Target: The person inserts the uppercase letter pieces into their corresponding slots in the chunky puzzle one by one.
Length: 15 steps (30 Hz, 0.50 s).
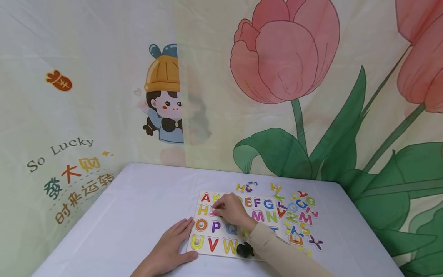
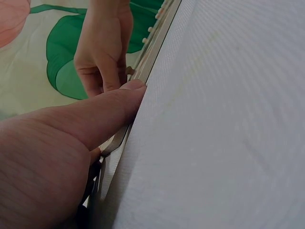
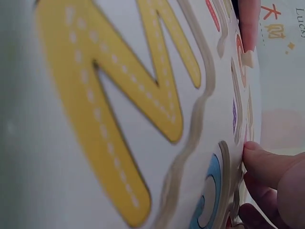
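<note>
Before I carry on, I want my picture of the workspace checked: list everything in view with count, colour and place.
Letter board: one, pale with multicoloured letters, on the table.
Knobs: several, beige, along the board.
Loose letters: many, mixed colours, beyond and right of the board.
Table: one, white-covered, under the board.
Backdrop: pale, behind the table.
Tulips: two, pink, printed right.
Cartoon figure: one, yellow-hatted, printed left of them.
Pouch: one, red, printed far left.
Lettering: three lines, mixed colours, below the pouch.
Black device: one, beside the sleeve.
Sleeve: one, beige, right arm.
Left hand: one, bare, touching the board's left edge.
Right hand: one, bare, over the second row; grip unclear.
</note>
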Each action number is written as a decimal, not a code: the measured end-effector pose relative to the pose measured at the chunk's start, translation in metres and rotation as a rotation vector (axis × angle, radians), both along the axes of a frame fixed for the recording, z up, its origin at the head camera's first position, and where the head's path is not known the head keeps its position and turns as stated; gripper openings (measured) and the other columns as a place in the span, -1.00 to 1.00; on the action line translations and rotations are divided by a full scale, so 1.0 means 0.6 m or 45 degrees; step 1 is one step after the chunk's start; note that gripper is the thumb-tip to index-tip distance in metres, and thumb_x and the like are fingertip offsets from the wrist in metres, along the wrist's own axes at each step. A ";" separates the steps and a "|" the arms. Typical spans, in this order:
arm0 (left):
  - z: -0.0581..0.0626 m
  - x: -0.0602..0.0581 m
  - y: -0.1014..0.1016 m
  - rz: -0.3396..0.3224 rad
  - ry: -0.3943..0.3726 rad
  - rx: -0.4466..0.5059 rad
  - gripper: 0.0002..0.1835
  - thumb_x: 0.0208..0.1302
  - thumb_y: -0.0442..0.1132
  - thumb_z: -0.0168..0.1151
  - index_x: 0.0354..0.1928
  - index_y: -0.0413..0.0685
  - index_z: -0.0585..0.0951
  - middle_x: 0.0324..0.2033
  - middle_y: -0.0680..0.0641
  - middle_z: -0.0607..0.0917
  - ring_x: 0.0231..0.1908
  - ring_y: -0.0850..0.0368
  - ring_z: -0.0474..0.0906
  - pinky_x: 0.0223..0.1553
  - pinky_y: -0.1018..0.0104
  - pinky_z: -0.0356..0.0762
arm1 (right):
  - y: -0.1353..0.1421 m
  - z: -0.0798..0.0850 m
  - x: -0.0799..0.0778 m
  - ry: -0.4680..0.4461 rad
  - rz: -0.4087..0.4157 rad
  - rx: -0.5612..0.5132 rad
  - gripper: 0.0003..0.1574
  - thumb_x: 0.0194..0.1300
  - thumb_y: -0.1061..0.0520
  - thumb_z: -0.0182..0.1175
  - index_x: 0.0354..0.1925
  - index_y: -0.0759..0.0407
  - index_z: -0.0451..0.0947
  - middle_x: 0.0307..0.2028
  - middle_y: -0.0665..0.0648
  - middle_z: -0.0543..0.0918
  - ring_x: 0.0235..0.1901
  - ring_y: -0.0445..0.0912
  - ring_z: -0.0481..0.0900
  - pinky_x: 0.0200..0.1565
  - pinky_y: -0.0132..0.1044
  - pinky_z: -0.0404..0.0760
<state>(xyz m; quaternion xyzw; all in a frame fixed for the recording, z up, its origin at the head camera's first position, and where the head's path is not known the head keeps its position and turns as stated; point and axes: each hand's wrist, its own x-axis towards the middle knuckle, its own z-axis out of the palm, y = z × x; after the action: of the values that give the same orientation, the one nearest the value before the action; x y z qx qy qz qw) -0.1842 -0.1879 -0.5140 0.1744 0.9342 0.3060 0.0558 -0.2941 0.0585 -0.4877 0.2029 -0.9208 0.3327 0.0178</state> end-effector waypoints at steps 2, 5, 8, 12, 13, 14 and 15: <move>0.000 0.001 -0.002 -0.004 0.014 0.001 0.11 0.20 0.39 0.42 0.63 -0.08 0.30 0.64 -0.06 0.26 0.63 -0.22 0.08 0.53 -0.41 0.10 | -0.003 -0.002 0.002 0.006 -0.015 -0.008 -0.93 0.33 0.14 0.51 -0.20 0.03 0.87 -0.34 -0.15 0.66 -0.19 -0.21 0.48 -0.02 -0.22 0.53; 0.001 0.002 -0.004 -0.010 0.034 0.008 0.11 0.20 0.37 0.43 0.63 -0.10 0.30 0.63 -0.08 0.27 0.62 -0.22 0.09 0.52 -0.41 0.11 | -0.007 -0.004 0.006 0.015 -0.043 -0.015 -0.94 0.34 0.14 0.51 -0.20 0.02 0.87 -0.34 -0.16 0.65 -0.19 -0.20 0.47 -0.04 -0.24 0.55; 0.001 0.002 -0.004 -0.011 0.047 0.012 0.11 0.20 0.37 0.43 0.62 -0.11 0.31 0.63 -0.08 0.29 0.62 -0.22 0.11 0.52 -0.40 0.12 | -0.009 -0.002 0.009 0.014 -0.062 -0.004 -0.94 0.34 0.14 0.50 -0.20 0.01 0.87 -0.35 -0.17 0.63 -0.19 -0.21 0.46 -0.04 -0.25 0.55; -0.001 0.001 -0.002 -0.011 0.058 0.018 0.10 0.20 0.37 0.44 0.61 -0.12 0.32 0.62 -0.10 0.30 0.61 -0.23 0.12 0.52 -0.40 0.14 | -0.009 0.005 0.013 -0.024 -0.059 0.006 -0.94 0.35 0.15 0.49 -0.19 0.03 0.86 -0.34 -0.15 0.63 -0.18 -0.18 0.44 -0.02 -0.22 0.54; -0.001 0.001 -0.002 -0.010 0.060 0.017 0.10 0.19 0.37 0.44 0.61 -0.12 0.32 0.62 -0.10 0.30 0.61 -0.23 0.12 0.52 -0.40 0.14 | -0.008 0.008 0.014 -0.037 -0.055 0.006 -0.93 0.35 0.15 0.49 -0.19 0.03 0.86 -0.34 -0.14 0.63 -0.17 -0.17 0.44 -0.02 -0.20 0.54; -0.001 0.001 -0.001 -0.011 0.062 0.017 0.10 0.19 0.37 0.44 0.61 -0.12 0.32 0.62 -0.09 0.30 0.61 -0.22 0.12 0.52 -0.39 0.14 | -0.007 0.010 0.015 -0.051 -0.052 0.004 -0.93 0.35 0.16 0.49 -0.18 0.04 0.86 -0.33 -0.13 0.64 -0.17 -0.16 0.45 -0.02 -0.20 0.54; -0.001 0.001 -0.001 -0.013 0.064 0.018 0.10 0.20 0.37 0.44 0.61 -0.13 0.32 0.62 -0.10 0.30 0.61 -0.23 0.12 0.52 -0.39 0.13 | -0.006 0.012 0.015 -0.063 -0.048 0.001 -0.92 0.35 0.17 0.48 -0.17 0.04 0.86 -0.32 -0.12 0.64 -0.16 -0.15 0.45 -0.01 -0.18 0.54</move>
<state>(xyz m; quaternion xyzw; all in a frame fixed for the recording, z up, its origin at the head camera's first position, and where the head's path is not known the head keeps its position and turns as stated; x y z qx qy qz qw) -0.1834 -0.1883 -0.5146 0.1873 0.9323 0.3078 0.0325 -0.2850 0.0552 -0.4808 0.1774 -0.9247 0.3368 0.0013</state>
